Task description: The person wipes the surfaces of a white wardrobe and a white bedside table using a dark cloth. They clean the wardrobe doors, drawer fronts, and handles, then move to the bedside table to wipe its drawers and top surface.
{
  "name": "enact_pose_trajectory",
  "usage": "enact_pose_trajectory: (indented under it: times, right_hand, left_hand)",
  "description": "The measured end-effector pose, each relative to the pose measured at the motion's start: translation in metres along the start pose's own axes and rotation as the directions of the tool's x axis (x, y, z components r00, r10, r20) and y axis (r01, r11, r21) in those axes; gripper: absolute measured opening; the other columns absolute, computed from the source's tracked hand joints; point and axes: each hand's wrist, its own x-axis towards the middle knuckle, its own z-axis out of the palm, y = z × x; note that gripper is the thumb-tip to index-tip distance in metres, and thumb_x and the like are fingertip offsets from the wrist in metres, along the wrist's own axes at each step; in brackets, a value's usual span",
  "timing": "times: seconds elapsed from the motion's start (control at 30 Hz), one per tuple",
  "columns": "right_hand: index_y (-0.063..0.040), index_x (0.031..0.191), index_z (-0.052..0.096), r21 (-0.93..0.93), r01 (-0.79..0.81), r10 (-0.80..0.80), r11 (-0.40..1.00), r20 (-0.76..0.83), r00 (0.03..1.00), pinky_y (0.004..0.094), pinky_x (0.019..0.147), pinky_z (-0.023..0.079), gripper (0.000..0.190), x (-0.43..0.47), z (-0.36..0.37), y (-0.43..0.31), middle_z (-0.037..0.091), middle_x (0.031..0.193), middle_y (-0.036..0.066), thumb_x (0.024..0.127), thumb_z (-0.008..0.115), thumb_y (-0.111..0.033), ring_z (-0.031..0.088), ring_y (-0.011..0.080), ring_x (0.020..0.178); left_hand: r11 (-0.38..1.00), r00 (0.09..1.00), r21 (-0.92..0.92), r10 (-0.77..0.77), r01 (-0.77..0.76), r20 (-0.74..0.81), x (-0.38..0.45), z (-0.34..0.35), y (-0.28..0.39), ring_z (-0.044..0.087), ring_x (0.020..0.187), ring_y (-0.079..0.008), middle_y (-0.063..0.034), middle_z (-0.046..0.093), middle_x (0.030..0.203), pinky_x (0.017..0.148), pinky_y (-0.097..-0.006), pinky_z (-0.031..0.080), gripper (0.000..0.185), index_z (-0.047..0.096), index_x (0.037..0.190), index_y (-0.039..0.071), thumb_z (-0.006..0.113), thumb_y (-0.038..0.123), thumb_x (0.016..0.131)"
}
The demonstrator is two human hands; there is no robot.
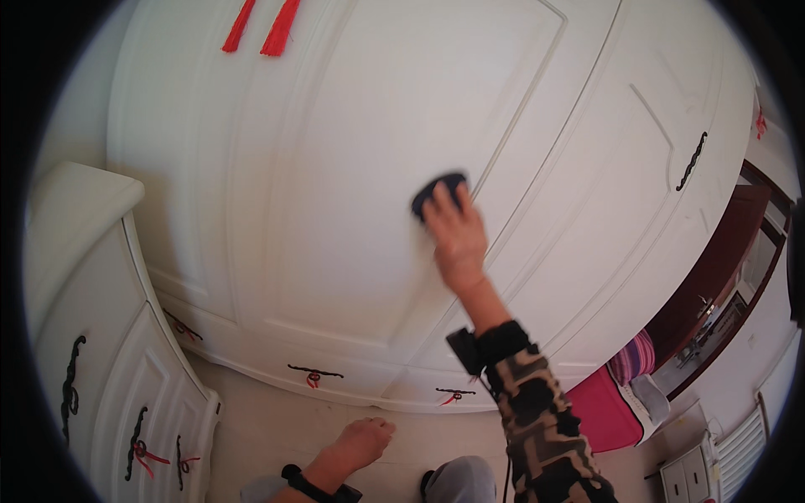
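Observation:
A dark cloth or pad [440,193] is pressed under the fingers of my right hand [458,236], against the panelled door of a large white wardrobe [365,157]. Its exact kind is blurred. My right arm reaches up and forward in a camouflage sleeve [541,415]. Low down, my left hand [363,441] hangs in front of the wardrobe's base, its fingers curled and nothing seen in them. Beneath the door panels, the wardrobe's drawer row carries dark ornate handles [314,372] tied with red ribbon.
To my left stands a white cabinet [88,201] with dark handles. Red tassels [280,28] hang on the wardrobe's upper left. On the right are a pink-covered seat or bed [607,412], a striped cushion [632,357], a dark red door [717,264] and a radiator [742,449].

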Motion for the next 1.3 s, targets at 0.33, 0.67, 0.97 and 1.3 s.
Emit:
enact_pose_trajectory:
  times: [0.33, 0.67, 0.97, 1.3]
  right_hand:
    - [-0.007, 0.115, 0.062, 0.006, -0.972, 0.428, 0.234, 0.897, 0.109, 0.0341, 0.085, 0.049, 0.044, -0.254, -0.047, -0.122, 0.066, 0.108, 0.011, 0.073, 0.054, 0.004, 0.063, 0.0286, 0.099]
    - [-0.001, 0.131, 0.043, 0.031, -0.242, 0.012, -0.97, 0.997, 0.078, 0.037, 0.093, 0.05, 0.045, -0.2, -0.114, -0.115, 0.055, 0.124, 0.014, 0.091, 0.056, -0.014, 0.057, 0.0253, 0.11]
    - [0.001, 0.128, 0.044, 0.061, -0.311, 0.049, -0.949, 0.998, 0.046, 0.0342, 0.089, 0.051, 0.043, -0.209, -0.105, -0.124, 0.056, 0.117, 0.011, 0.09, 0.058, -0.01, 0.058, 0.0213, 0.106]
    - [-0.002, 0.131, 0.042, -0.169, -0.082, -0.177, -0.982, 0.978, 0.106, 0.0352, 0.094, 0.048, 0.045, -0.203, -0.056, -0.158, 0.054, 0.121, 0.011, 0.088, 0.054, 0.002, 0.056, 0.0226, 0.111]
  left_hand:
    - [0.998, 0.98, -0.018, -0.068, 0.065, -0.188, -0.002, -0.02, -0.002, 0.06, 0.088, -0.0343, -0.014, 0.061, 0.095, 0.076, -0.0439, 0.05, 0.016, 0.057, 0.094, 0.003, 0.06, 0.011, 0.081]
    - [0.299, 0.816, -0.954, -0.559, 0.03, -0.149, 0.034, -0.034, 0.011, 0.06, 0.099, -0.0168, -0.0114, 0.061, 0.112, 0.083, -0.0314, 0.051, 0.047, 0.051, 0.126, -0.001, 0.065, 0.024, 0.089]
    - [0.234, 0.771, -0.969, -0.631, 0.078, -0.09, 0.038, -0.029, 0.013, 0.06, 0.094, -0.0143, -0.0088, 0.061, 0.108, 0.077, -0.0265, 0.052, 0.052, 0.049, 0.126, -0.003, 0.072, 0.007, 0.081]
    - [-0.026, 0.728, -0.982, -0.675, -0.187, -0.121, 0.031, -0.036, -0.005, 0.056, 0.108, -0.0154, -0.0069, 0.057, 0.119, 0.09, -0.0284, 0.047, 0.064, 0.043, 0.132, 0.0, 0.072, 0.024, 0.081]
